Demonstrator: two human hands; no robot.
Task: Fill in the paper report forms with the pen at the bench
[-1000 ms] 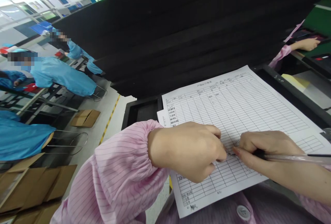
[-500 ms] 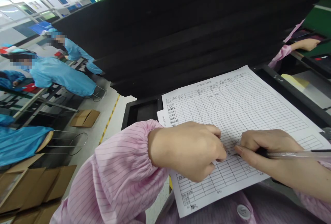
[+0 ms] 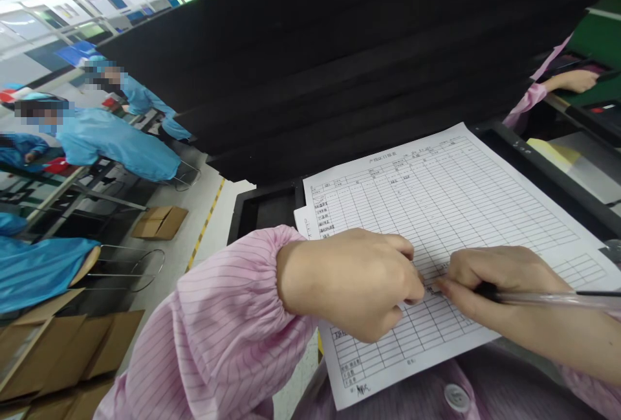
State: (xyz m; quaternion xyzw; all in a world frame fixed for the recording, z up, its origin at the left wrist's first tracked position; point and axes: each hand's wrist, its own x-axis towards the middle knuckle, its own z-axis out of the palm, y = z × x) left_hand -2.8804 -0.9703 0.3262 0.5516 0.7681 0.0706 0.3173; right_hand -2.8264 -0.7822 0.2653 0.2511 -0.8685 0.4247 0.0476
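Note:
A printed form (image 3: 383, 213) with a ruled grid and some handwriting lies under both my hands. My left hand (image 3: 352, 281) rests on its lower middle part, back of the hand up and fingers curled in. The palm side is hidden, so whether anything is in those fingers does not show. Close to its right, my right hand (image 3: 504, 284) is closed on a pen (image 3: 538, 298) with a clear barrel. The pen slants back over the wrist, and the pinching fingertips are over a row of handwriting at the left hand's knuckles. The pen's tip is hard to make out.
Beyond the form stands a tall black panel (image 3: 349, 64). A black frame (image 3: 543, 167) runs along the form's right side. Another person's arm (image 3: 565, 83) is at far right. Co-workers in blue (image 3: 111, 135) sit at left, with cardboard boxes (image 3: 159, 221) on the floor.
My right hand has shifted slightly to the left along the row, and the pen's barrel sits a little lower. My left hand and the form stay nearly in place.

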